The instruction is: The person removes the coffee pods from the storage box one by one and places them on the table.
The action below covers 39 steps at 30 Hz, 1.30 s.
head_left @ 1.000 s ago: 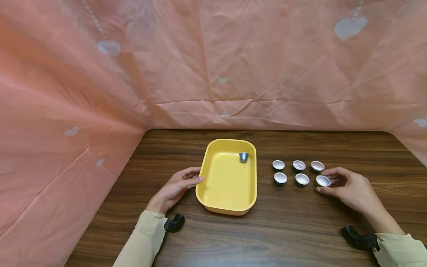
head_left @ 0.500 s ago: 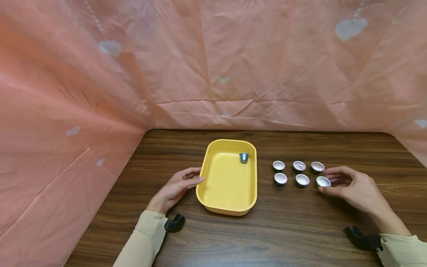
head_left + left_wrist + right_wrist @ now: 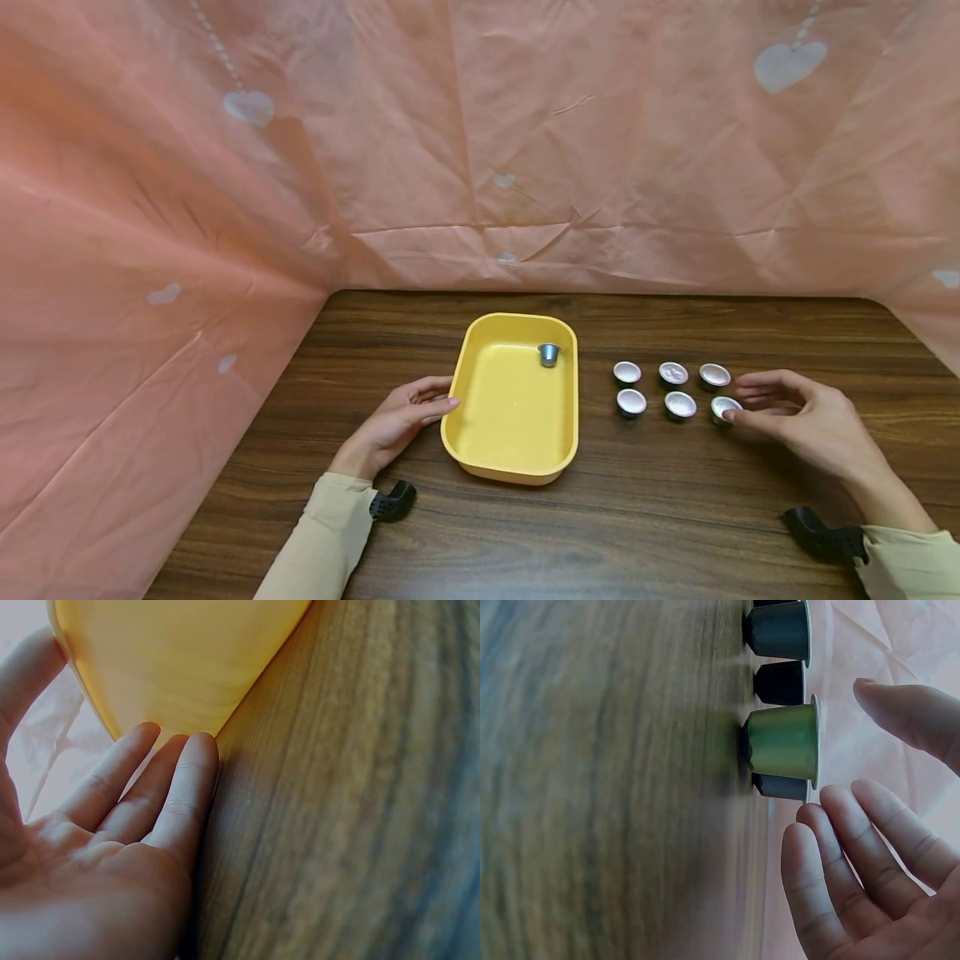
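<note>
In the head view my left hand (image 3: 397,421) lies along the left side of a yellow tray (image 3: 453,446). Its thumb tip is at the rim, and its fairly straight fingers touch the outer wall (image 3: 187,671). A blue-grey coffee capsule (image 3: 549,356) lies inside, near the far right corner. My right hand (image 3: 810,421) is beside a green coffee capsule (image 3: 784,746), the front right one of two rows, standing foil lid up. The right wrist view shows thumb and fingers spread apart, with a gap between them and this capsule.
Other capsules stand lid up on the wooden table (image 3: 637,533): a back left one (image 3: 627,373), a back middle one (image 3: 673,373), a back right one (image 3: 715,376), a front left one (image 3: 632,403) and a front middle one (image 3: 680,406). A pink curtain (image 3: 540,150) hangs behind.
My right hand has drawn back slightly to the right, its fingers coming away from the front right capsule. That capsule stays in its row. The left hand and tray look unmoved.
</note>
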Motion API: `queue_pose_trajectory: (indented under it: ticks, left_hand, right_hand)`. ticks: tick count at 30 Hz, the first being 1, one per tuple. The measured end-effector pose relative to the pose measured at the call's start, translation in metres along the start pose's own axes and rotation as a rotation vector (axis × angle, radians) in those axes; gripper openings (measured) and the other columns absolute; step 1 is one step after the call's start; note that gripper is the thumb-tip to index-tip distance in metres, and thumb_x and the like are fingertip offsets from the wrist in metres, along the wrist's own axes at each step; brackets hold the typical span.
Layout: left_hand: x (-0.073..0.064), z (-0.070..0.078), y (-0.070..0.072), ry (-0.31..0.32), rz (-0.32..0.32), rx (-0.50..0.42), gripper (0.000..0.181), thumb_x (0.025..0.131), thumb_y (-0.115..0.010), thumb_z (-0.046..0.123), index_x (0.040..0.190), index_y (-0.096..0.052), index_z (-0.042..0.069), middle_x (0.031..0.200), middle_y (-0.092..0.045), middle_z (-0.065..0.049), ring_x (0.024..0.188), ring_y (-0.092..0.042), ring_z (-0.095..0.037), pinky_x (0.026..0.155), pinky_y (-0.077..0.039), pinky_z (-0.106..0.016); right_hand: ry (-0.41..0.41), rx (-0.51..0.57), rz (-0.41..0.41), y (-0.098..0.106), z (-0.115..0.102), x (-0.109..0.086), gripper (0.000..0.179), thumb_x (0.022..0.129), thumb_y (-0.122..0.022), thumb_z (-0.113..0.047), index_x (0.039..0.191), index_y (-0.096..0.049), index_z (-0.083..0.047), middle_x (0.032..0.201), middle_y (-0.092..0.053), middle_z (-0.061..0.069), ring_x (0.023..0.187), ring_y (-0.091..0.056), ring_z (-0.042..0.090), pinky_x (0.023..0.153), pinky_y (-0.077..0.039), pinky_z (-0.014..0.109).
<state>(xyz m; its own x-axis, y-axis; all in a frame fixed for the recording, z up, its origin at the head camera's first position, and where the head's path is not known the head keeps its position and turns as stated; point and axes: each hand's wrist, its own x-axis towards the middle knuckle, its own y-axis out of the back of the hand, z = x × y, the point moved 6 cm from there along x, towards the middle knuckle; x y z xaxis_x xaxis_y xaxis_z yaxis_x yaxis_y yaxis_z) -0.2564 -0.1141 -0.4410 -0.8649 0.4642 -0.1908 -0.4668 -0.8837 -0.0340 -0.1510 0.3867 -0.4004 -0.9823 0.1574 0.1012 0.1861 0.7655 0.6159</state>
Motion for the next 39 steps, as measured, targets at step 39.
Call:
queue_pose_trajectory:
  ticks: [39]
  left_hand:
    - [0.005, -0.004, -0.011, -0.011, 0.022, -0.01, 0.062, 0.1, -0.076, 0.021, 0.155, -0.053, 0.003, 0.153, -0.061, -0.019, 0.127, -0.066, -0.017, 0.113, -0.053, -0.032]
  right_hand:
    - [0.196, 0.339, -0.019, -0.071, -0.137, 0.069, 0.025, 0.095, -0.085, -0.02, 0.118, -0.077, -0.015, 0.098, -0.077, -0.024, 0.092, -0.075, -0.004, 0.083, -0.057, 0.012]
